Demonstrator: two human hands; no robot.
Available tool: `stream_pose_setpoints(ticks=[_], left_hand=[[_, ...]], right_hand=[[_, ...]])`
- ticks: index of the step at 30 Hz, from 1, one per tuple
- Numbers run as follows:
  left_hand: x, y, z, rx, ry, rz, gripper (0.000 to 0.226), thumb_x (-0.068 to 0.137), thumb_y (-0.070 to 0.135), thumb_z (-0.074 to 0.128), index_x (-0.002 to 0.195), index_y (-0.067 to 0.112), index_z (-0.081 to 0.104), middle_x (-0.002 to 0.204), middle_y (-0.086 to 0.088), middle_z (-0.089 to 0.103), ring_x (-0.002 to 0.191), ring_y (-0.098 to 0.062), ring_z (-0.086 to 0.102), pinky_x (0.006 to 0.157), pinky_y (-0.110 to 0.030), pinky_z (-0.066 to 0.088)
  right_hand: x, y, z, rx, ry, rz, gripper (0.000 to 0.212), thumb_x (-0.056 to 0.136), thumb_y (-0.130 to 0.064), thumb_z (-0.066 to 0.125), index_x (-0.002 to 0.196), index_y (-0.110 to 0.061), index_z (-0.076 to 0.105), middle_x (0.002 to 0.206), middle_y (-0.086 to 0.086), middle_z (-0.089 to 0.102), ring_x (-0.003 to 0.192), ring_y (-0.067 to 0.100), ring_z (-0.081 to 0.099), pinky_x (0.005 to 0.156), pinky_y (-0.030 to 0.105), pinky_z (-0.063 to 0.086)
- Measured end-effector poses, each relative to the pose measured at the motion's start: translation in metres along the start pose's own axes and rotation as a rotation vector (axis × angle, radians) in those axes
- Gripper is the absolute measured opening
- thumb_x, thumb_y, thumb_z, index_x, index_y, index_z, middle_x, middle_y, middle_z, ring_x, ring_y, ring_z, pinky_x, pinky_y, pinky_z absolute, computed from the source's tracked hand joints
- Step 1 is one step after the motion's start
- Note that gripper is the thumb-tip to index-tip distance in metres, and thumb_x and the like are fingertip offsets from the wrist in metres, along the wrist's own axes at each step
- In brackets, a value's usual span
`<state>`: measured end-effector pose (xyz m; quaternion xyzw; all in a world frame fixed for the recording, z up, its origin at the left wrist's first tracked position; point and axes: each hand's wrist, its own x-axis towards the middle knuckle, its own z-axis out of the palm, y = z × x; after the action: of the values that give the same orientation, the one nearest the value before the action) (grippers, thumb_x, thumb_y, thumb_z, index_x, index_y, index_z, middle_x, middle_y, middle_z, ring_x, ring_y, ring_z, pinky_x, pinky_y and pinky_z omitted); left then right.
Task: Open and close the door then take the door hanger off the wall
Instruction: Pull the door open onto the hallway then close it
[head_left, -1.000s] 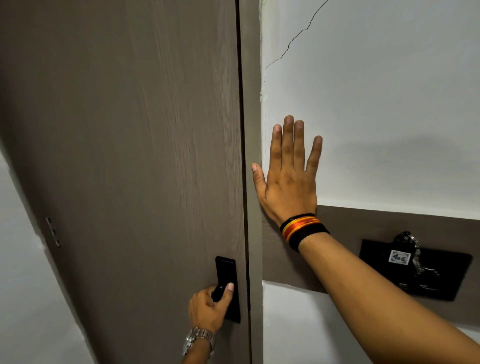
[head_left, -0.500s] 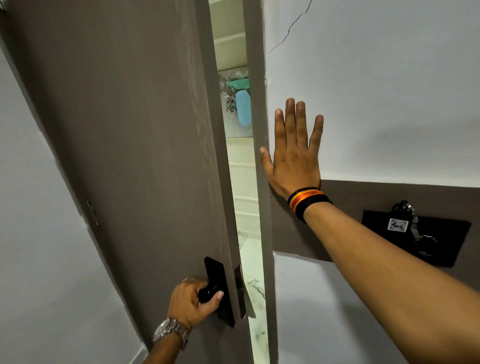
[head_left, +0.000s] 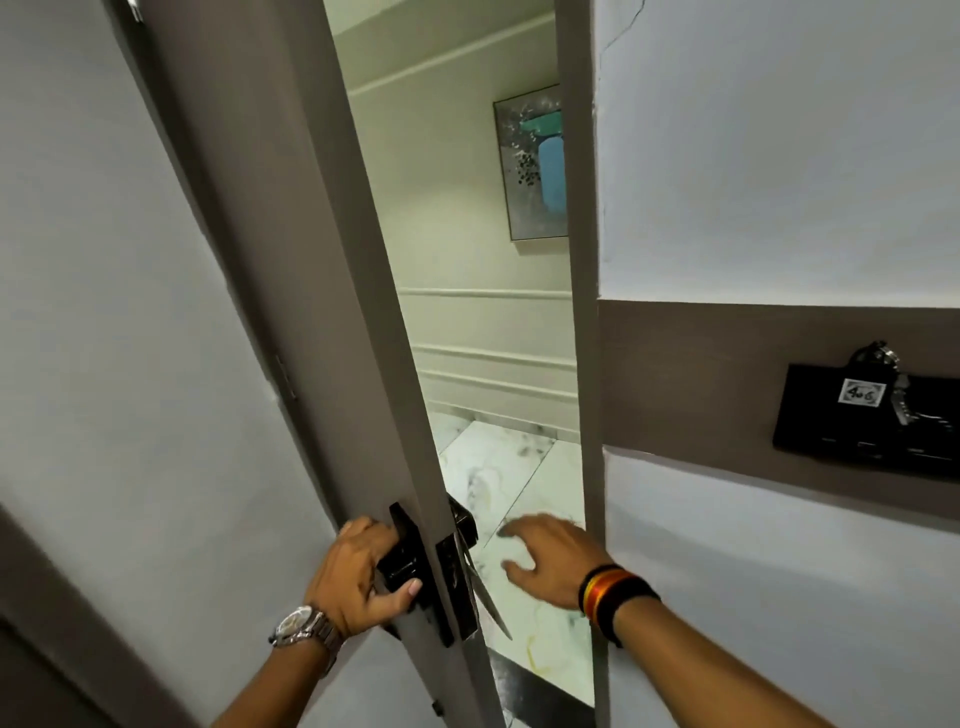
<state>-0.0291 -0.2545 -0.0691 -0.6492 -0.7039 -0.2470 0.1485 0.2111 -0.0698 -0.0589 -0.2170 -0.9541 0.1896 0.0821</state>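
Note:
The brown door (head_left: 291, 218) stands swung well open toward me, its edge facing the camera. My left hand (head_left: 358, 574), with a metal watch on the wrist, is shut on the black inner door handle (head_left: 402, 558). My right hand (head_left: 550, 558), wearing striped wristbands, hovers open in the gap close to the outer handle (head_left: 464, 525), fingers spread, touching nothing I can see. On the brown wall band at the right hangs a black door hanger (head_left: 872, 415) with a white tag and keys on top.
The door frame (head_left: 579, 260) stands just right of the gap. Through the opening I see a corridor with a marble floor (head_left: 519, 483), cream panelled wall and a framed picture (head_left: 532, 166). White wall flanks both sides.
The door has swung much wider toward me. My right hand has left the wall by the frame and dropped down into the gap near the handle. My left hand keeps its grip.

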Motion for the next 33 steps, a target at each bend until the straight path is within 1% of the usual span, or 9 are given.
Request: stream_pose_setpoints(ticks=[2, 5, 9, 11, 13, 19, 24, 29, 33], left_hand=[[-0.010, -0.002, -0.008, 0.019, -0.017, -0.020, 0.063, 0.085, 0.075, 0.038, 0.076, 0.016, 0.059, 0.072, 0.001, 0.053, 0.068, -0.022, 0.049, 0.066, -0.041, 0.049], [-0.025, -0.001, -0.024, 0.026, -0.057, -0.083, 0.081, 0.084, 0.083, 0.029, 0.089, 0.013, 0.069, 0.082, -0.003, 0.061, 0.078, -0.024, 0.055, 0.071, -0.043, 0.052], [-0.039, -0.001, -0.043, 0.004, -0.118, -0.109, 0.086, 0.083, 0.084, 0.031, 0.108, 0.013, 0.072, 0.099, -0.006, 0.068, 0.092, -0.025, 0.061, 0.082, -0.042, 0.053], [-0.045, -0.004, -0.050, 0.009, -0.138, -0.120, 0.087, 0.083, 0.084, 0.031, 0.106, 0.011, 0.073, 0.097, -0.007, 0.068, 0.092, -0.027, 0.062, 0.086, -0.042, 0.052], [-0.051, -0.009, -0.056, 0.023, -0.152, -0.125, 0.089, 0.083, 0.084, 0.030, 0.102, 0.009, 0.073, 0.095, -0.008, 0.068, 0.090, -0.027, 0.062, 0.090, -0.042, 0.051], [-0.064, -0.022, -0.062, -0.018, -0.111, -0.074, 0.075, 0.085, 0.080, 0.035, 0.107, 0.018, 0.072, 0.097, -0.003, 0.068, 0.091, -0.023, 0.062, 0.083, -0.043, 0.053], [-0.069, -0.027, -0.062, -0.032, -0.096, -0.083, 0.071, 0.086, 0.080, 0.035, 0.111, 0.023, 0.070, 0.099, 0.001, 0.066, 0.091, -0.019, 0.060, 0.080, -0.042, 0.054], [-0.066, -0.027, -0.062, -0.050, -0.087, -0.073, 0.070, 0.087, 0.078, 0.037, 0.114, 0.023, 0.069, 0.104, 0.003, 0.065, 0.095, -0.017, 0.060, 0.083, -0.039, 0.053], [-0.069, -0.027, -0.061, -0.065, -0.109, -0.072, 0.068, 0.087, 0.077, 0.038, 0.124, 0.027, 0.066, 0.112, 0.006, 0.065, 0.102, -0.015, 0.060, 0.089, -0.036, 0.052]], right_hand=[[-0.005, -0.011, 0.024, 0.017, -0.122, 0.021, 0.062, 0.098, -0.048, 0.056, 0.154, -0.025, 0.044, 0.157, 0.002, 0.051, 0.144, 0.024, 0.047, 0.116, 0.037, 0.038], [-0.006, -0.036, 0.051, 0.010, -0.179, 0.040, 0.068, 0.095, -0.048, 0.059, 0.154, -0.020, 0.044, 0.146, 0.011, 0.060, 0.134, 0.032, 0.055, 0.109, 0.042, 0.048], [0.000, -0.063, 0.076, -0.029, -0.091, 0.036, 0.042, 0.098, -0.039, 0.050, 0.128, -0.012, 0.062, 0.120, 0.019, 0.070, 0.111, 0.042, 0.064, 0.090, 0.042, 0.053], [0.002, -0.073, 0.086, -0.017, -0.035, 0.006, 0.029, 0.099, -0.028, 0.044, 0.109, -0.010, 0.065, 0.106, 0.020, 0.071, 0.099, 0.042, 0.066, 0.074, 0.039, 0.045], [0.003, -0.080, 0.092, -0.026, 0.001, -0.038, 0.025, 0.099, -0.022, 0.041, 0.102, -0.011, 0.064, 0.099, 0.019, 0.072, 0.092, 0.042, 0.066, 0.067, 0.036, 0.035], [-0.009, -0.089, 0.113, -0.011, 0.122, -0.121, 0.031, 0.106, -0.025, 0.033, 0.116, -0.016, 0.061, 0.097, 0.015, 0.074, 0.086, 0.039, 0.069, 0.066, 0.035, 0.033], [-0.012, -0.101, 0.121, 0.082, 0.167, -0.061, 0.030, 0.107, -0.023, 0.036, 0.124, -0.016, 0.060, 0.104, 0.012, 0.074, 0.093, 0.037, 0.069, 0.069, 0.037, 0.044], [-0.007, -0.110, 0.123, 0.175, 0.288, -0.084, 0.036, 0.111, -0.032, 0.030, 0.119, -0.019, 0.063, 0.090, 0.007, 0.074, 0.081, 0.028, 0.070, 0.066, 0.031, 0.042], [0.001, -0.094, 0.118, 0.245, 0.251, 0.060, 0.037, 0.111, -0.038, 0.031, 0.111, -0.023, 0.064, 0.091, 0.005, 0.075, 0.085, 0.027, 0.070, 0.065, 0.030, 0.038]])
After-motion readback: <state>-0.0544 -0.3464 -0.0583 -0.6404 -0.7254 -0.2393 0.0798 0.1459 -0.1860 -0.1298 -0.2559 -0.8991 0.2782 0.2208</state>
